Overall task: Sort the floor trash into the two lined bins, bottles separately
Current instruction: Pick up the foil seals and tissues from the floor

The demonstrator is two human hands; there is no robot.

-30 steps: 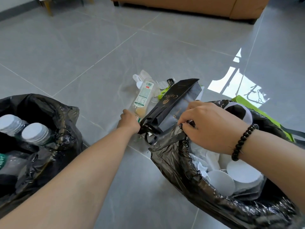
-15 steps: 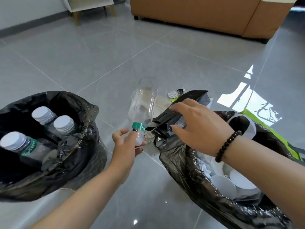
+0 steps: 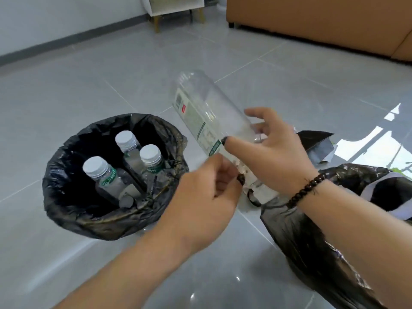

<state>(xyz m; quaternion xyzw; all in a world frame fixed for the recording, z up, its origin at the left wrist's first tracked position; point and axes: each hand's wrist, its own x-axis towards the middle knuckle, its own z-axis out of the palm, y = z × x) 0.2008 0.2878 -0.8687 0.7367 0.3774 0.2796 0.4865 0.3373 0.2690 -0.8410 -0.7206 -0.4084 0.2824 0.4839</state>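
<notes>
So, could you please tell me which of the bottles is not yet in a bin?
The large clear bottle, held tilted in both hands above the floor; the three white-capped bottles stand inside the left bin.

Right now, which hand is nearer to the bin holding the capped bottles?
Left. The left hand grips the clear bottle's neck just right of that bin; the right hand holds the bottle farther right.

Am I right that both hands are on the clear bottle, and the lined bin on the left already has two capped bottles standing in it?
Not quite: the head view shows three capped bottles in the left bin, not two. The rest holds: the left hand and right hand are both on the clear bottle.
</notes>
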